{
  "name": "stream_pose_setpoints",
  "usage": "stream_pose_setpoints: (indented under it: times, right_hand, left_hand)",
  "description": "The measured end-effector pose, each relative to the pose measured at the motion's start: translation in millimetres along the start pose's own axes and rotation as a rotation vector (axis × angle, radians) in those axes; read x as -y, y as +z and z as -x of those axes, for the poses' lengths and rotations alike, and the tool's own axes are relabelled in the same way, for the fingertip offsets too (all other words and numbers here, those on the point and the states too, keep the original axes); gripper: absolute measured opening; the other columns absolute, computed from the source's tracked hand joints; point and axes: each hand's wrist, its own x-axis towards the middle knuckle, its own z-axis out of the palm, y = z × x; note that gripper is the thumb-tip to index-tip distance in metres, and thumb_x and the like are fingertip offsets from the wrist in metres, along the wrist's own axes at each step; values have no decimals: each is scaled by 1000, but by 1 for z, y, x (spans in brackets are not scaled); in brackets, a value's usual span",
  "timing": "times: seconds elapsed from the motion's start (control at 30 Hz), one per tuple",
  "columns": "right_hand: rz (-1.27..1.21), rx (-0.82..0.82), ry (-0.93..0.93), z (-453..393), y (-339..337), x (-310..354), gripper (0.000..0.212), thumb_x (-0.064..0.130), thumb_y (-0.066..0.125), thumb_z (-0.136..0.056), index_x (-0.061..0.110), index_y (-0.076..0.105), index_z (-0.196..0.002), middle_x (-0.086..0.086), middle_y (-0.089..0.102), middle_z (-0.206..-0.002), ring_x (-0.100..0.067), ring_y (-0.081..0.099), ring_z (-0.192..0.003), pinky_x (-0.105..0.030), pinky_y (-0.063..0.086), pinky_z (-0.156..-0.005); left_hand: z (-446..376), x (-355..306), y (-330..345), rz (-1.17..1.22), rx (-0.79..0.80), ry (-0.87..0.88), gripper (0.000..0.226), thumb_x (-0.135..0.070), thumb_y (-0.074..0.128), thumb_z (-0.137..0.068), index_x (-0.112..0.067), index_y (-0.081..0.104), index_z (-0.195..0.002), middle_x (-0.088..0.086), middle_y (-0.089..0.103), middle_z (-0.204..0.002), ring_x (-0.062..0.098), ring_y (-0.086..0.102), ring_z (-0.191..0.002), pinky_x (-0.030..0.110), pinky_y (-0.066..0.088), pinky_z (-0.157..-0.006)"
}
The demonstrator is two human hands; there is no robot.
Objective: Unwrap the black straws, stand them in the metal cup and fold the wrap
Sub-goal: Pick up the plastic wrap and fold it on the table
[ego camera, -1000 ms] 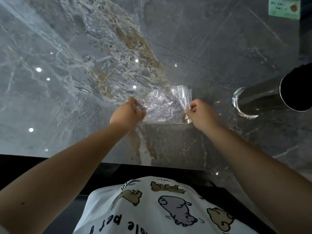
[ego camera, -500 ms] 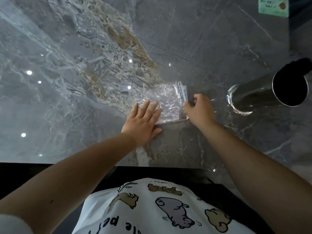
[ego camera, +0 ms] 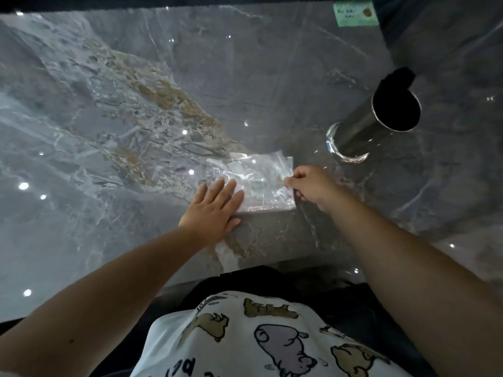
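A: What do you have on the feed?

B: I see the wrap [ego camera: 255, 183] lying on the grey marbled desk [ego camera: 136, 118], close to the near edge. It is clear, crinkled plastic, folded into a rough rectangle.

A: And the hands?

B: The left hand [ego camera: 211, 210] is open and flat, palm down. Its fingers [ego camera: 230, 190] are spread and rest on the wrap's left part, the heel of the palm on the desk. The right hand [ego camera: 313, 187] is curled shut at the wrap's right edge, thumb and fingertips pinching the plastic there.

A: Where's the cup?

B: The cup [ego camera: 373, 126] stands upright on the desk, to the right of the wrap and farther back, near it but apart. Neither hand touches it. It's a tall shiny metal cylinder, and the wide lens makes it look tilted.

A: Straws?

B: The cup's mouth is solid black, and a dark mass, the straws [ego camera: 398, 77], pokes above the far rim. I can't pick out single ones.

A: Anything else?

B: A small green card [ego camera: 355, 14] at the far right of the desk; its print is too small to read. At the bottom I see a white shirt [ego camera: 258, 336] with cartoon animals.
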Motion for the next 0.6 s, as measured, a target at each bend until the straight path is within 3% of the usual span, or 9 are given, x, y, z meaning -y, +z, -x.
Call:
stream_pose_setpoints:
  times: [0.1,0.2,0.27,0.37,0.47,0.53,0.6]
  right_hand:
    - [-13,-103,0,26,-27,-35,22,22,67,-89,8,58,-73,-7,56,-59,-17,49,-53,-31,40,-58]
    - [-40,-141,12,42,-44,-63,25,18,67,-89,13,56,-68,-5,56,-55,-17,49,-50,-31,40,-59]
    - [-218,-342,101,82,-111,-133,19,18,69,-88,12,60,-73,-4,56,-55,-16,48,-49,-28,40,-55]
    - [-336,-428,132,98,-119,-159,17,17,72,-86,15,62,-72,2,55,-51,-7,46,-43,-18,41,-46]
    - [-472,-567,183,112,-159,-193,16,13,69,-87,12,61,-73,2,52,-49,-4,44,-40,-14,39,-40]
    - [-573,-649,208,115,-194,-220,16,11,67,-88,10,59,-74,1,52,-48,-3,45,-38,-14,38,-38]
    - [-612,-725,223,108,-234,-241,21,11,68,-86,15,58,-67,5,53,-42,-4,44,-35,-14,36,-36]
  left_hand:
    - [1,-2,-6,-20,22,23,77,-59,1,-91,-21,10,-158,6,6,-167,31,-1,-153,51,-1,-121]
    - [3,4,-9,43,26,-20,69,-54,18,-99,-18,16,-157,8,13,-166,30,5,-153,47,0,-120]
    - [-48,-58,-36,4,-9,194,65,-49,24,-100,-15,25,-155,9,20,-164,30,12,-152,47,4,-121]
    - [-62,-77,-53,75,-58,274,69,-44,23,-92,-6,50,-142,18,47,-149,38,41,-140,52,27,-115]
    - [-97,-135,-64,72,-129,412,57,-36,33,-92,-3,59,-131,20,61,-134,40,58,-122,50,43,-105]
    - [-132,-181,-76,86,-167,486,42,-26,54,-92,-5,62,-127,19,65,-127,39,62,-114,47,47,-100]
    - [-169,-226,-83,112,-157,514,41,-22,60,-91,-7,61,-129,16,63,-130,37,60,-116,45,45,-101]
